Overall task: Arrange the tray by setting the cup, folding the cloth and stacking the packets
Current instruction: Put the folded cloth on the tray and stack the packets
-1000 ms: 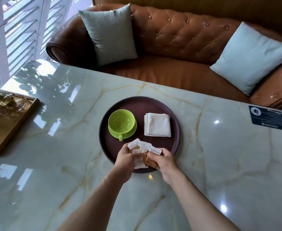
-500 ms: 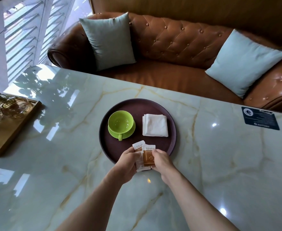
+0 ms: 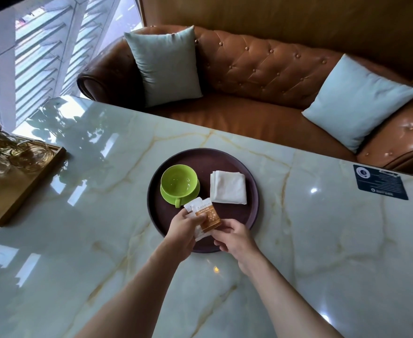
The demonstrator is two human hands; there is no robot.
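A round dark tray (image 3: pixel 251 189) lies on the marble table. On its left half a green cup (image 3: pixel 179 181) stands upright on a green saucer, handle toward me. A folded white cloth (image 3: pixel 228 187) rests flat on the tray's right half. Over the tray's near part I hold a small bunch of white-and-orange packets (image 3: pixel 206 214), overlapped into one pile. My left hand (image 3: pixel 183 231) pinches their left side with thumb on top. My right hand (image 3: pixel 232 236) grips their lower right corner.
A wooden tray (image 3: pixel 29 181) with glassware sits at the table's left edge. A dark card (image 3: pixel 381 182) lies at the far right. Behind the table stands a brown leather sofa (image 3: pixel 261 67) with two pale cushions. Shuttered windows are at the far left.
The fanned-out packets have been drawn together into one overlapped pile between both hands. The camera has shifted slightly; cup and cloth have not moved.
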